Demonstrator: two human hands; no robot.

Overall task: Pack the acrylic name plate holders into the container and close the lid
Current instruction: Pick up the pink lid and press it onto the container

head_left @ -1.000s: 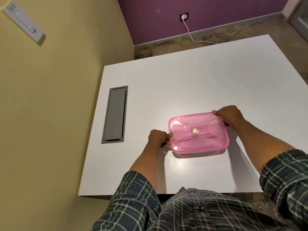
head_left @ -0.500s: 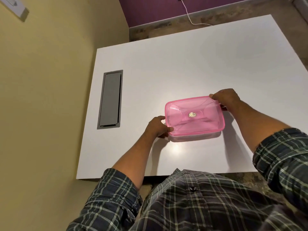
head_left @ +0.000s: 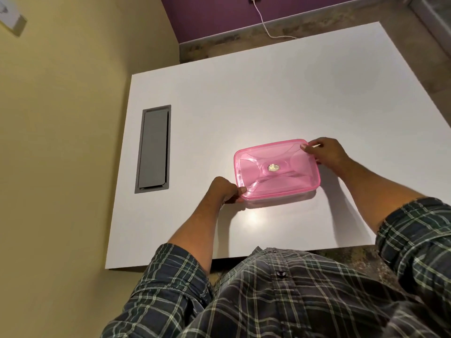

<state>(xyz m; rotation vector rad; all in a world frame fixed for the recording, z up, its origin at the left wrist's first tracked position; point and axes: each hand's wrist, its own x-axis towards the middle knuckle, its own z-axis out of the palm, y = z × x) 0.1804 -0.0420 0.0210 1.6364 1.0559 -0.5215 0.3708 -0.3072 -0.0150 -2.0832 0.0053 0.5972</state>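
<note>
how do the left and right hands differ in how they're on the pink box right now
The left hand grips the near left corner of the pink container, fingers curled at its edge; the right hand holds the far right corner. The left thumb presses at the lid's low rim; the right thumb lies on top of the lid. Both touch the closed box as it rests on the white table.

White table [head_left: 268, 98] with grey cable hatch [head_left: 153, 148] set flush at left; white cable [head_left: 264, 26] plugged into purple wall [head_left: 207, 18].
</note>
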